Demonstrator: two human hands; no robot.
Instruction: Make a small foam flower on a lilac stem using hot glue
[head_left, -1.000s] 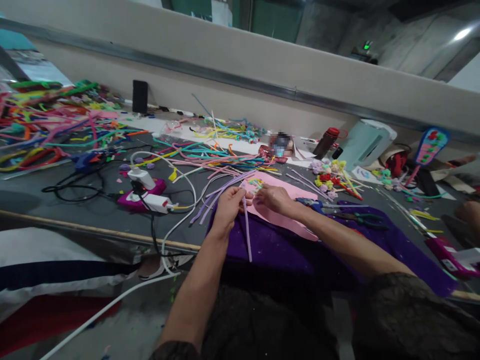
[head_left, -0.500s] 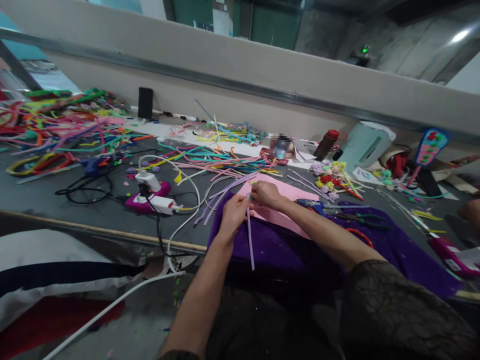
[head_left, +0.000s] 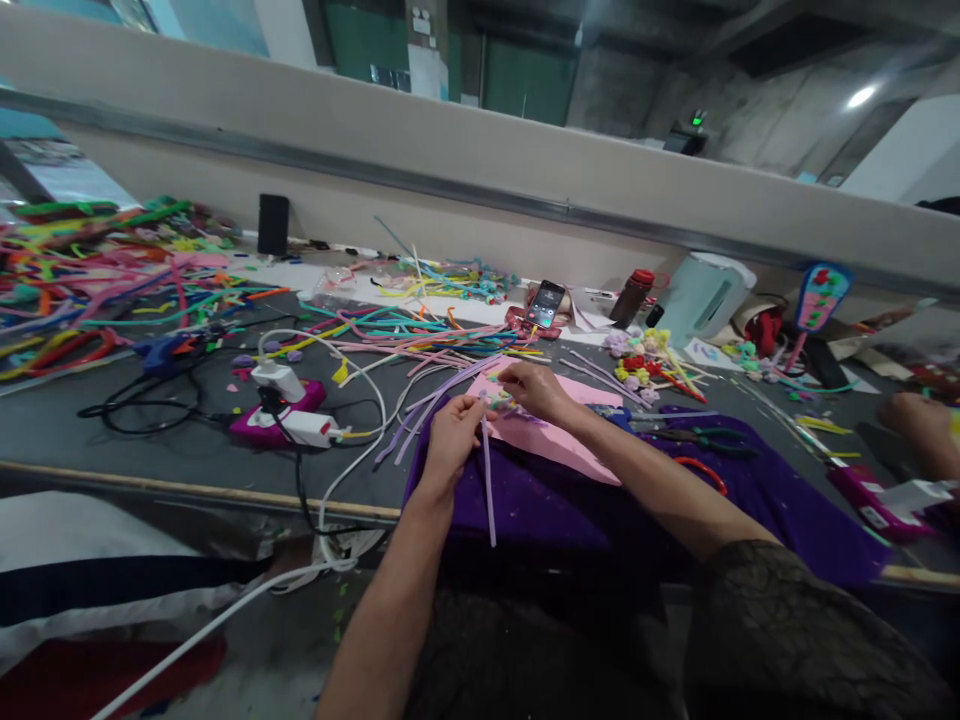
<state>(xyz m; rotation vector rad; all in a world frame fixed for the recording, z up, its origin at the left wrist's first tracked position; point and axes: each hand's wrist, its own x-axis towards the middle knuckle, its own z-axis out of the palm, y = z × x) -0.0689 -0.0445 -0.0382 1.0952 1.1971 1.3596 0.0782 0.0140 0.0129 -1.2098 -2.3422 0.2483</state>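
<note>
Pinched between the fingertips of my left hand (head_left: pixel 455 432) is a lilac pipe cleaner (head_left: pixel 490 492), its long end hanging down over the purple cloth (head_left: pixel 555 510). My right hand (head_left: pixel 538 392) is just to the right, over a pink sheet (head_left: pixel 574 450), with its fingers curled together; whether they hold anything is hidden. Small pale and yellowish bits lie on the sheet near the right fingertips. More lilac pipe cleaners (head_left: pixel 420 415) stick out to the left of my left hand. Blue-handled pliers (head_left: pixel 611 412) rest beside my right forearm.
Loose coloured pipe cleaners (head_left: pixel 420 325) and a propped phone (head_left: pixel 549 303) are behind my hands. A power strip (head_left: pixel 277 425) with cables and a glue gun (head_left: pixel 161 352) sit left. Fuzzy flowers (head_left: pixel 645 365) and green-handled pliers (head_left: pixel 712 438) lie right. Another person's hand (head_left: pixel 919 425) shows far right.
My right hand has drawn slightly apart from my left, so the bits on the pink sheet show. My left hand keeps the lilac pipe cleaner. The view has shifted to the right.
</note>
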